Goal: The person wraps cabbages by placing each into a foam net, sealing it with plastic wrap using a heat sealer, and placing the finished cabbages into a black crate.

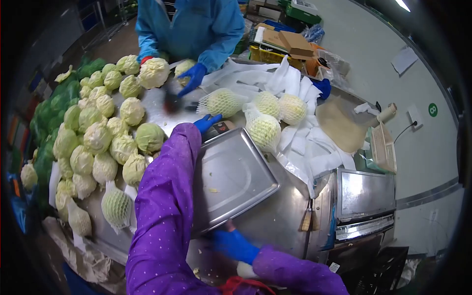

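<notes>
A person in purple dotted sleeves and blue gloves works a steel tray (231, 179) at a stainless table (280, 221). Nearest the camera, the right hand (235, 244) sits at the tray's near rim, blurred, so it cannot be told whether it grips the metal. The tray lies tilted on the tabletop, bare but for a few scraps of leaf. Across it, the left hand (207, 123) reaches to the far corner, fingers curled over the rim; the two hands are well apart, one at each end of the tray.

To the left of the purple sleeve, a netted cabbage (116, 206) lies at the table edge, beside a heap of trimmed cabbages (105, 142) that runs along the table's left side, with darker green outer leaves (54, 118) beyond it. Just past the tray's far right corner lies a cabbage in white mesh (264, 130), with three more mesh-wrapped cabbages (268, 104) behind it on a spread of white foam nets (305, 142).

At the far side, a co-worker in a blue smock (196, 24) leans over the table, one blue-gloved hand (194, 76) on a small cabbage (183, 68).
</notes>
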Motion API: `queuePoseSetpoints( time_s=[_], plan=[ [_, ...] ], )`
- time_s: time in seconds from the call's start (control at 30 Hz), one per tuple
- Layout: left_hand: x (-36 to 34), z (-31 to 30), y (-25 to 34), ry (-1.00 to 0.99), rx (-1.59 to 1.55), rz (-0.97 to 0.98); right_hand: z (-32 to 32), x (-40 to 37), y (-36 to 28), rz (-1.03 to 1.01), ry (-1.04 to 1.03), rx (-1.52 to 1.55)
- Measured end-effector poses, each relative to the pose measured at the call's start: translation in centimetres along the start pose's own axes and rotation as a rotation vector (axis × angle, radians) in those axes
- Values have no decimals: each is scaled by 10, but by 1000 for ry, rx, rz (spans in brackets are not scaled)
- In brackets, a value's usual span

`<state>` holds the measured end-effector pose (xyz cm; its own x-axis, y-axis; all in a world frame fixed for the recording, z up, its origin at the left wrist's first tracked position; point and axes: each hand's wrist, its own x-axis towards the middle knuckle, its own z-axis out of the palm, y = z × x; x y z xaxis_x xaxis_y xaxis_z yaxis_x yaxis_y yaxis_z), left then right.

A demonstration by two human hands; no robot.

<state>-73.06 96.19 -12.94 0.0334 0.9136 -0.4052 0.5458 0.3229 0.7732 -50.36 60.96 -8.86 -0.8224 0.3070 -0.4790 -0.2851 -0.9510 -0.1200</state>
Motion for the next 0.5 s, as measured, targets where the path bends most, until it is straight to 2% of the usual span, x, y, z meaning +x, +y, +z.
queuePoseSetpoints(
  time_s=[0.07,0.1,0.17,0.2,0.27,0.33,0.37,0.4,0.43,0.47,0.5],
  plan=[
    [9,1,17,-35,105,32,13,33,9,-17,31,64],
    [31,7,7,-63,53,85,7,61,22,-52,-53,98],
    [-1,-2,44,-121,164,97,-13,117,48,-128,-223,167],
    [-11,-4,58,-149,220,105,-11,127,48,-123,-245,96],
    [-3,-7,56,-10,458,111,-9,137,43,-103,-282,-44],
    [2,-17,40,126,724,320,-8,130,24,-101,-297,-342],
    [-53,-27,80,240,686,290,-7,121,6,-101,-302,-499],
    [-72,-30,87,213,472,346,-5,110,-15,-103,-308,-654],
    [-87,-32,90,180,257,395,-4,83,-45,6,-427,-912],
    [-97,-30,88,146,39,438,-7,61,-69,117,-504,-1028],
    [-104,-24,86,153,25,493,0,22,-98,154,-437,-982]
  ],
)
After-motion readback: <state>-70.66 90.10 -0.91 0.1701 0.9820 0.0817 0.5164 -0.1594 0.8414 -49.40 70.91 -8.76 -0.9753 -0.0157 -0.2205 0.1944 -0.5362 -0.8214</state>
